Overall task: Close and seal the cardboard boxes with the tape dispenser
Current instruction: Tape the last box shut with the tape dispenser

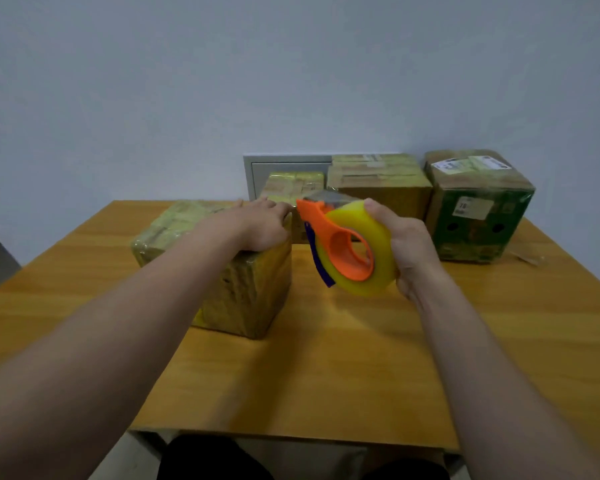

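Presses down on the near box (243, 289) on the table (326, 358) with the left hand (260, 223), fingers laid flat along its top. Grips the dispenser (347, 247) in the right hand (406, 244), fingers curled round it, in the air just right of that box. Leaves three back boxes (378, 181) along the far edge.

Left forearm (136, 306): bare, runs from the near left toward the centre. Left hand (262, 225): palm down, fingers stretched toward the far right, resting flat on top of the tape-wrapped brown cardboard box (243, 289).

Right forearm (482, 341): bare, comes in from the near right. Right hand (407, 249): held up, fingers curled round the yellowish roll of the orange plastic tape dispenser (347, 251), one fingertip over the roll's top.

Hands near each other, not touching.
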`<state>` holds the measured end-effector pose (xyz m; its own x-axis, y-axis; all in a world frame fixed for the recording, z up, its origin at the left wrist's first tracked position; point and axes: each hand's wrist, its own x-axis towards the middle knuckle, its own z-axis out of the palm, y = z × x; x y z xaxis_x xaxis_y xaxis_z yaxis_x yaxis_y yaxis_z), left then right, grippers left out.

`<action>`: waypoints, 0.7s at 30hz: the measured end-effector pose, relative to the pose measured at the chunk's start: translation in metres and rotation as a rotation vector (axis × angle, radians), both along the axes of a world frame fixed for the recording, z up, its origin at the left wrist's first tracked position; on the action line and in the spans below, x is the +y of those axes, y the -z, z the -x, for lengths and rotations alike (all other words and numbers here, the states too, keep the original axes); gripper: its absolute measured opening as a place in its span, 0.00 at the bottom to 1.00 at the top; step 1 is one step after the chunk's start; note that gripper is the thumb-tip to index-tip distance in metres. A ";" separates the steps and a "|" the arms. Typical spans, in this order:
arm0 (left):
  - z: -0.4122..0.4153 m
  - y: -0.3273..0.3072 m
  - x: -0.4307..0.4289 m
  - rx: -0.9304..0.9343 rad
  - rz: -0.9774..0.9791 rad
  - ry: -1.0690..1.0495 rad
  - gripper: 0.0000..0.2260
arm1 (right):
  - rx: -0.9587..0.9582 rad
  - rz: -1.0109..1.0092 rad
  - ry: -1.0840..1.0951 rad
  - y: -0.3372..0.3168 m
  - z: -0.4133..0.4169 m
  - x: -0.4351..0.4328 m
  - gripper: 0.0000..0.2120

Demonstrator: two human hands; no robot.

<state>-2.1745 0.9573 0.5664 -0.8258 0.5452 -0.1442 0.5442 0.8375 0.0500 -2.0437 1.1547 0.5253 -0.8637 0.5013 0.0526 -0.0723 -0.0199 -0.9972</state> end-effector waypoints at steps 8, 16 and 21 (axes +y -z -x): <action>-0.009 0.002 0.006 -0.039 -0.176 -0.101 0.23 | -0.414 -0.194 0.080 0.011 -0.001 0.021 0.39; -0.023 -0.002 0.022 -0.073 -0.286 -0.281 0.26 | -0.581 -0.561 0.134 0.014 0.021 0.033 0.28; -0.022 -0.018 -0.002 -0.204 -0.749 -0.254 0.19 | -0.679 -0.921 0.174 0.006 0.032 0.035 0.29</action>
<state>-2.1525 0.9554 0.5848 -0.9341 0.3563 0.0239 0.2622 0.6389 0.7233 -2.0759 1.1899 0.5189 -0.7773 0.6290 0.0118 0.5532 0.6923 -0.4634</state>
